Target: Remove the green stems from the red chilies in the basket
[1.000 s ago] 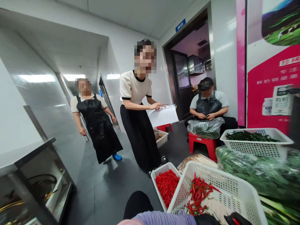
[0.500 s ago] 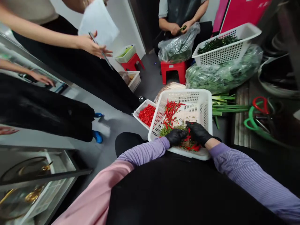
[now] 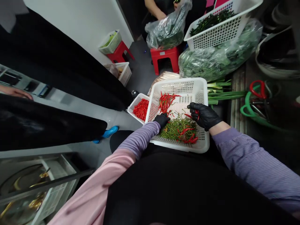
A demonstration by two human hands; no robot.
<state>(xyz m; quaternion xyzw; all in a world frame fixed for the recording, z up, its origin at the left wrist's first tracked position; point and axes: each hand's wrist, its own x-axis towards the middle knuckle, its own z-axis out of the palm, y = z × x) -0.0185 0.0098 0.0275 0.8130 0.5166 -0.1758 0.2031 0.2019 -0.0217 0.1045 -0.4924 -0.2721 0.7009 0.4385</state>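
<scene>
A white perforated basket (image 3: 204,90) rests on my lap. My left hand (image 3: 161,120), in a black glove, is curled at the basket's left side; its fingertips meet the loose red chillies, and what they pinch is hidden. At the basket's right side my gloved right hand (image 3: 202,116) is closed, with red chilli showing between its fingers. Whole red chillies (image 3: 166,101) lie in a heap at the far left of the basket. Between my hands is a pile of green chilli stems (image 3: 173,128), with red chilli pieces (image 3: 191,137) along its right side.
Left of the basket, a smaller white basket (image 3: 133,106) holds red chillies. Spring onions (image 3: 225,94), bagged greens (image 3: 211,64) and a green basket with red-handled scissors (image 3: 259,89) are to the right. A co-worker's arm (image 3: 156,8) is behind a red stool (image 3: 165,56). People stand at left.
My hands have moved apart, the left one toward the chilli heap and the right one outward, uncovering the stems. The view has tilted down, and the standing person's paper is mostly out of sight.
</scene>
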